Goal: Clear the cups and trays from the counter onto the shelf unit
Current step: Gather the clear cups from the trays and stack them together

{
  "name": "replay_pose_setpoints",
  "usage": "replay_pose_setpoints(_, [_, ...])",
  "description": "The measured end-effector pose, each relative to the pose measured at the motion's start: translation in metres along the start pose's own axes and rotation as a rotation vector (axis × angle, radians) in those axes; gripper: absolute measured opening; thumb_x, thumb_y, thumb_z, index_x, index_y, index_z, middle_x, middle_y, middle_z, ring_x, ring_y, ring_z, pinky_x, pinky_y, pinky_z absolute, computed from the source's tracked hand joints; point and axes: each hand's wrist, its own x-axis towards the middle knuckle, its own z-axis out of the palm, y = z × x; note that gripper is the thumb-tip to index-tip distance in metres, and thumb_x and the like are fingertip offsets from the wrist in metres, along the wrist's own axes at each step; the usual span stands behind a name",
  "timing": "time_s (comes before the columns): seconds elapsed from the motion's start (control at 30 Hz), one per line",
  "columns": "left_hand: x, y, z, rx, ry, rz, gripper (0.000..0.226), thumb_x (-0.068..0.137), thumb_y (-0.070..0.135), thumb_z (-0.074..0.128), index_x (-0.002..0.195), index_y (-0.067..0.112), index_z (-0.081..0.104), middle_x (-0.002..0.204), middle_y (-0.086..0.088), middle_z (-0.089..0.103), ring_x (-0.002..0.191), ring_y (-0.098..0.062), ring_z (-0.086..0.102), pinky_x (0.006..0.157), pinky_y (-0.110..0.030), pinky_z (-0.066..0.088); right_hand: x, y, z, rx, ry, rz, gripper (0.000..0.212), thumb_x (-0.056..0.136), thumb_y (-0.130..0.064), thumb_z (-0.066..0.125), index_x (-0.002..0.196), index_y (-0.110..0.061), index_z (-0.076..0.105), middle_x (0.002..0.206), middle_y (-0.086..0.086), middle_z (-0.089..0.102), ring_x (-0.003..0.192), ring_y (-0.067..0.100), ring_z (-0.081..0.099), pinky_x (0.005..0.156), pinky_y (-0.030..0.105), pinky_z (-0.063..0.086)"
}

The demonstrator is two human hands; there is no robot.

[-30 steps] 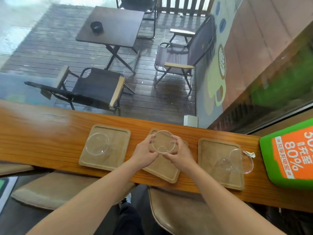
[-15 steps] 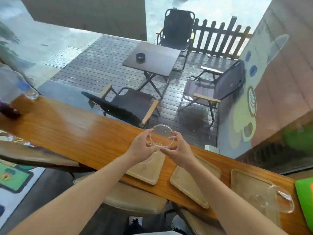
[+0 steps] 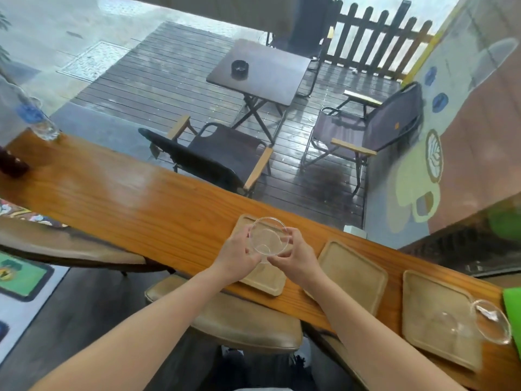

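Cup (image 3: 268,238) lowered over left tray (image 3: 263,280), between left hand (image 3: 238,256), right hand (image 3: 296,256).

Glossy orange-brown wooden bench (image 3: 118,193), streaked grain; three pale tan square wooden trays (image 3: 352,269); colourless clear glass cups (image 3: 269,239); right of trays, bright green sign (image 3: 513,309).

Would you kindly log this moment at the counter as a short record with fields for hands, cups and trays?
held item: clear glass cup, gripped by both hands above the left tray
left hand: fingers on the cup's left side
right hand: fingers on the cup's right side
left tray: partly hidden under the hands
middle tray: bare
right tray: second glass cup lying on its side at the tray's right edge
surface: wooden counter
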Motion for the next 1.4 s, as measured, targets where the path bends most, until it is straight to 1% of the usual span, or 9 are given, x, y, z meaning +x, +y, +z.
replay_pose_setpoints(0.13, [0.009, -0.017, 0.014, 0.032, -0.030, -0.037, 0.067, 0.085, 0.016, 0.072, 0.144, 0.019, 0.040, 0.127, 0.007, 0.044, 0.108, -0.014, 0.054, 0.084, -0.018, 0.043, 0.004, 0.009, 0.012, -0.041, 0.081, -0.024, 0.076, 0.073, -0.021, 0.084, 0.137, -0.022, 0.043, 0.119, -0.008, 0.051, 0.100, 0.014, 0.060, 0.089, 0.035, 0.056])
replay_pose_setpoints(0.3, [0.019, -0.039, 0.033, 0.033, -0.077, -0.077, 0.073, 0.085, 0.018, 0.071, 0.148, 0.022, 0.035, 0.139, 0.004, 0.038, 0.121, -0.012, 0.047, 0.102, -0.037, 0.049, 0.017, 0.030, 0.026, -0.079, 0.109, 0.034, 0.078, 0.075, -0.021, 0.079, 0.143, -0.019, 0.041, 0.133, -0.001, 0.044, 0.120, 0.013, 0.044, 0.105, 0.033, 0.042])
replay_pose_setpoints(0.4, [0.021, -0.049, 0.045, 0.055, -0.068, -0.103, 0.081, 0.083, 0.011, 0.068, 0.152, 0.022, 0.028, 0.142, 0.001, 0.041, 0.125, -0.014, 0.044, 0.105, -0.032, 0.044, 0.020, 0.041, 0.034, 0.005, 0.094, 0.019, 0.069, 0.075, -0.024, 0.078, 0.136, -0.028, 0.046, 0.116, -0.024, 0.045, 0.119, 0.019, 0.048, 0.103, 0.041, 0.046])
replay_pose_setpoints(0.47, [0.022, -0.054, 0.051, 0.045, -0.042, -0.103, 0.082, 0.080, 0.007, 0.068, 0.151, 0.023, 0.030, 0.141, 0.004, 0.046, 0.125, -0.012, 0.045, 0.102, -0.027, 0.044, 0.020, 0.045, 0.038, 0.056, 0.093, 0.003, 0.066, 0.075, -0.028, 0.079, 0.134, -0.030, 0.048, 0.115, -0.027, 0.047, 0.120, 0.016, 0.049, 0.101, 0.041, 0.047])
replay_pose_setpoints(0.6, [0.022, -0.062, 0.058, 0.027, -0.003, -0.102, 0.073, 0.081, 0.004, 0.069, 0.143, 0.022, 0.037, 0.122, 0.011, 0.049, 0.115, -0.012, 0.052, 0.086, -0.015, 0.042, 0.023, 0.051, 0.043, 0.141, 0.098, -0.020, 0.069, 0.072, -0.024, 0.082, 0.133, -0.030, 0.051, 0.126, -0.011, 0.057, 0.118, 0.013, 0.055, 0.099, 0.040, 0.050])
replay_pose_setpoints(0.8, [0.016, -0.061, 0.055, 0.049, -0.095, -0.171, 0.068, 0.085, 0.003, 0.066, 0.144, 0.022, 0.038, 0.131, -0.001, 0.050, 0.091, -0.017, 0.063, 0.085, -0.039, 0.057, 0.018, 0.057, 0.039, 0.109, 0.077, 0.047, 0.080, 0.068, -0.011, 0.078, 0.138, -0.032, 0.044, 0.123, -0.011, 0.051, 0.112, 0.017, 0.059, 0.090, 0.031, 0.054])
replay_pose_setpoints(1.03, [0.012, -0.046, 0.036, 0.157, -0.128, -0.141, 0.074, 0.083, -0.001, 0.062, 0.148, 0.018, 0.033, 0.139, -0.003, 0.043, 0.094, -0.017, 0.060, 0.079, -0.025, 0.048, 0.012, 0.051, 0.031, 0.014, 0.087, 0.155, 0.101, 0.076, -0.020, 0.081, 0.156, -0.020, 0.019, 0.148, 0.007, 0.038, 0.127, 0.027, 0.049, 0.104, 0.047, 0.047])
replay_pose_setpoints(1.17, [0.015, -0.031, 0.017, 0.218, -0.043, -0.180, 0.077, 0.081, -0.003, 0.056, 0.151, 0.012, 0.029, 0.147, -0.010, 0.035, 0.116, -0.024, 0.050, 0.098, -0.041, 0.049, 0.005, 0.043, 0.017, -0.006, 0.119, 0.154, 0.097, 0.079, -0.017, 0.079, 0.156, -0.019, 0.020, 0.147, 0.008, 0.038, 0.127, 0.028, 0.048, 0.104, 0.046, 0.047])
replay_pose_setpoints(1.4, [0.023, 0.018, 0.008, 0.312, 0.073, 0.051, 0.044, 0.087, 0.010, 0.064, 0.126, 0.019, 0.047, 0.121, -0.002, 0.048, 0.097, -0.013, 0.051, 0.071, -0.022, 0.045, -0.018, 0.033, -0.021, -0.071, 0.242, 0.140, 0.062, 0.087, -0.019, 0.070, 0.143, -0.016, 0.043, 0.129, 0.005, 0.052, 0.111, 0.019, 0.054, 0.098, 0.036, 0.051])
